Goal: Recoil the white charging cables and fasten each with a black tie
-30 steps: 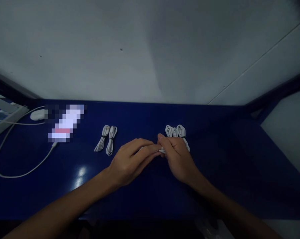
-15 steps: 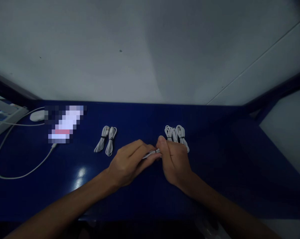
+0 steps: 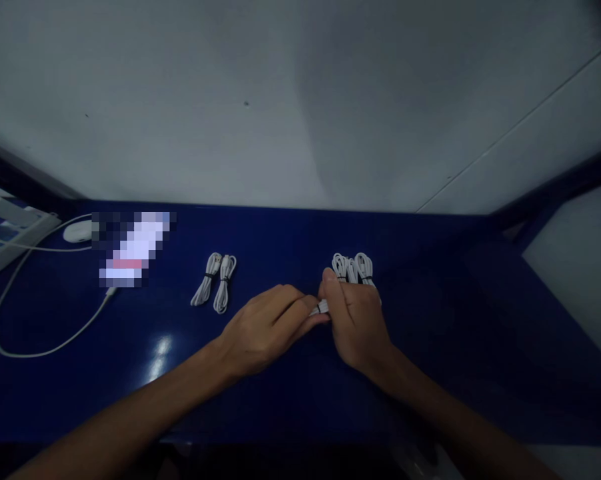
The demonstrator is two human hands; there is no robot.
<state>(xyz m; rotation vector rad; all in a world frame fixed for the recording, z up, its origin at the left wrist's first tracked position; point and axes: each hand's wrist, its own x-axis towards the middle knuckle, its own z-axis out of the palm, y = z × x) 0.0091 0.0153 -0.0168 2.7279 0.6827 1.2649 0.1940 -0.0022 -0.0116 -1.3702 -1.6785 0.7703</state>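
Between my hands is a white cable bundle (image 3: 322, 307) with a black tie around it, mostly covered by fingers. My left hand (image 3: 268, 323) pinches its left side. My right hand (image 3: 356, 317) is closed on its right side, thumb on top. Just behind my right hand lie several coiled white cables (image 3: 364, 265) with black ties, partly hidden by that hand. Two more tied white cables, one (image 3: 208, 280) tilted and one (image 3: 224, 285) nearly upright in view, lie side by side left of my hands.
A lit, pixelated phone (image 3: 138, 250) lies at the left on the blue table (image 3: 280, 233), with a white charging cord (image 3: 75, 343) looping from it. Beside it are a white mouse-like object (image 3: 78, 232) and a pale tray (image 3: 10, 240). A grey wall stands behind.
Both hands have shifted slightly right with the held bundle, and my left fingers now cover more of its left part. The view has moved a little too.
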